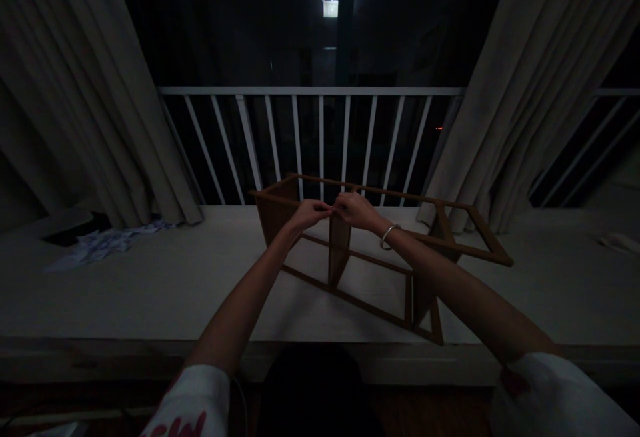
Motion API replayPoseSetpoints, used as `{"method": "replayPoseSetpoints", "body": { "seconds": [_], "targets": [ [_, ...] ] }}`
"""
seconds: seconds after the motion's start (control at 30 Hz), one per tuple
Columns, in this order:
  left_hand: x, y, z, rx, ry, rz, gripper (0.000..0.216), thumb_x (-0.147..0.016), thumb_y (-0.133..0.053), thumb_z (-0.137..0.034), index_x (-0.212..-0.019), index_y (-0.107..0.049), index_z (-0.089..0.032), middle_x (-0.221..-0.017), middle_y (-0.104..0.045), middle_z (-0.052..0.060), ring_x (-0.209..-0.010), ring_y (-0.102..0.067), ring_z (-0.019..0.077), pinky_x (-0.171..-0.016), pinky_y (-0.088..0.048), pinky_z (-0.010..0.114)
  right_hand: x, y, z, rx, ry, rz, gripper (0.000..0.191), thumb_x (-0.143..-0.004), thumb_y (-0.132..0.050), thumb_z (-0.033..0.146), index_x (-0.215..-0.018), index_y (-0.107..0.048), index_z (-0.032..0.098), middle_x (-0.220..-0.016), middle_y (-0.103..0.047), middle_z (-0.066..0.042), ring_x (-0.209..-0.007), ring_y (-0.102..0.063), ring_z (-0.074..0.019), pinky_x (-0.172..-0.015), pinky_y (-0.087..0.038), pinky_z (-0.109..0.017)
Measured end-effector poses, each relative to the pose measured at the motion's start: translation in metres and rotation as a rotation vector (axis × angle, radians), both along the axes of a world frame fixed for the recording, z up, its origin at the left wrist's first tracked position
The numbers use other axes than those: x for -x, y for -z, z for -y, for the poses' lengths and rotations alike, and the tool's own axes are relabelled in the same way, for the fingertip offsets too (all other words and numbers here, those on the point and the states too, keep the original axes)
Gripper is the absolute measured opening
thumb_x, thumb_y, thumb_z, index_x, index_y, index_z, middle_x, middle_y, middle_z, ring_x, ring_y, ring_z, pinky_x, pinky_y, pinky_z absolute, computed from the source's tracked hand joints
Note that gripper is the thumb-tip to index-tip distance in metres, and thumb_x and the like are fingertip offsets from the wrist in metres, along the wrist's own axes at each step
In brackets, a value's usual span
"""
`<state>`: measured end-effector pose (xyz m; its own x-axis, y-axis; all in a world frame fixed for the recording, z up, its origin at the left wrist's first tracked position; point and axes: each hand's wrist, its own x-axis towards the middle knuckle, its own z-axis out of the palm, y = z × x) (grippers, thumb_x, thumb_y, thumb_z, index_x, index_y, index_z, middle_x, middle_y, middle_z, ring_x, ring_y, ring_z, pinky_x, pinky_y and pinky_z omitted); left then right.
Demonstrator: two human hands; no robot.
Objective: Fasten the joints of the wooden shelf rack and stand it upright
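Note:
A brown wooden shelf frame (370, 300) lies on its side across the pale window ledge. Above its near upper rail, close to the middle shelf board (339, 250), both hands meet. My left hand (311, 213) is closed in a pinch, thumb and fingertips together. Touching or nearly touching it, my right hand (354, 209) is also pinched, knuckles up, with a silvery bangle (389, 235) on the wrist. Whatever sits between the fingertips is too small and dark to make out.
The white ledge (215, 290) runs the full width. Behind it stands a white railing (310, 91) before a dark window. Beige curtains (95, 90) hang on both sides. Crumpled pale papers (110, 242) lie at the left.

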<state>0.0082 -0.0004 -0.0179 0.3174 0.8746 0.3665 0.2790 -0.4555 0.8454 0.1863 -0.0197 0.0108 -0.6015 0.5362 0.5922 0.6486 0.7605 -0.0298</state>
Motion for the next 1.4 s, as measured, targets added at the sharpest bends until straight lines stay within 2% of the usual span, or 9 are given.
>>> {"method": "replayPoseSetpoints", "body": {
  "seconds": [0.2,0.3,0.4,0.53,0.67,0.73,0.93,1.27,1.4],
  "targets": [
    [-0.001,-0.002,0.002,0.014,-0.041,-0.043,0.027,-0.059,-0.064,-0.03,-0.078,-0.065,-0.01,-0.074,-0.064,0.005,-0.068,-0.055,0.0128,-0.064,-0.041,0.025,-0.009,-0.001,-0.009,0.03,0.092,-0.466,0.014,-0.078,-0.046,0.026,-0.076,-0.054,0.015,-0.074,-0.051,-0.003,-0.067,-0.046,-0.0127,-0.062,-0.035,-0.025],
    [0.0,-0.001,0.0,0.001,-0.022,-0.047,0.027,-0.061,-0.063,-0.03,-0.079,-0.065,-0.01,-0.076,-0.064,0.006,-0.07,-0.055,0.0131,-0.066,-0.041,0.025,-0.013,0.0,-0.013,0.076,0.055,-0.556,0.018,-0.074,-0.052,0.032,-0.072,-0.056,0.015,-0.079,-0.05,-0.003,-0.069,-0.046,-0.0122,-0.063,-0.037,-0.025],
    [0.001,-0.001,-0.003,0.0,0.002,-0.023,0.027,-0.062,-0.063,-0.029,-0.081,-0.065,-0.01,-0.08,-0.065,0.007,-0.074,-0.056,0.0139,-0.069,-0.042,0.026,-0.012,0.0,-0.016,0.19,0.016,-0.622,0.024,-0.073,-0.053,0.039,-0.072,-0.056,0.015,-0.073,-0.051,-0.002,-0.064,-0.046,-0.0113,-0.058,-0.037,-0.024],
    [0.004,-0.005,-0.001,0.052,0.056,0.044,0.028,-0.062,-0.064,-0.027,-0.084,-0.064,-0.01,-0.086,-0.065,0.009,-0.08,-0.057,0.0159,-0.075,-0.042,0.029,-0.008,0.0,-0.016,0.405,-0.099,-0.759,0.031,-0.078,-0.043,0.047,-0.076,-0.048,0.017,-0.06,-0.051,0.001,-0.052,-0.046,-0.0091,-0.049,-0.037,-0.021],
    [0.006,-0.008,0.0,0.097,0.067,0.064,0.032,-0.059,-0.066,-0.028,-0.084,-0.064,-0.009,-0.087,-0.065,0.011,-0.08,-0.058,0.017,-0.076,-0.043,0.031,-0.005,0.0,-0.015,0.582,-0.254,-0.649,0.032,-0.08,-0.039,0.048,-0.078,-0.045,0.017,-0.056,-0.054,0.001,-0.047,-0.048,-0.0089,-0.046,-0.039,-0.021],
    [0.006,-0.007,-0.003,0.092,0.068,0.073,0.033,-0.057,-0.068,-0.029,-0.083,-0.064,-0.009,-0.086,-0.065,0.011,-0.079,-0.058,0.0171,-0.076,-0.043,0.032,-0.003,0.001,-0.015,0.599,-0.29,-0.563,0.031,-0.08,-0.04,0.047,-0.077,-0.046,0.016,-0.058,-0.056,0.0,-0.049,-0.051,-0.0094,-0.048,-0.041,-0.021],
    [0.007,-0.001,-0.009,0.085,0.069,0.079,0.031,-0.056,-0.068,-0.03,-0.079,-0.064,-0.009,-0.082,-0.065,0.009,-0.076,-0.058,0.0162,-0.075,-0.043,0.031,-0.001,0.004,-0.019,0.521,-0.278,-0.429,0.029,-0.081,-0.04,0.042,-0.077,-0.05,0.015,-0.064,-0.059,-0.002,-0.056,-0.054,-0.0102,-0.055,-0.043,-0.022],
    [0.007,0.0,-0.009,0.071,0.063,0.099,0.028,-0.056,-0.068,-0.027,-0.077,-0.064,-0.009,-0.081,-0.065,0.009,-0.075,-0.057,0.0153,-0.072,-0.043,0.029,-0.001,0.002,-0.016,0.397,-0.182,-0.392,0.021,-0.081,-0.041,0.032,-0.08,-0.054,0.015,-0.068,-0.06,-0.002,-0.061,-0.054,-0.0113,-0.058,-0.04,-0.021],
    [0.007,0.0,-0.009,0.076,0.054,0.077,0.028,-0.056,-0.068,-0.027,-0.078,-0.065,-0.01,-0.082,-0.065,0.008,-0.076,-0.057,0.0154,-0.073,-0.043,0.029,0.0,0.0,-0.011,0.386,-0.193,-0.393,0.021,-0.081,-0.04,0.031,-0.079,-0.055,0.015,-0.067,-0.06,-0.001,-0.061,-0.054,-0.0114,-0.057,-0.039,-0.022]
  ]
}}
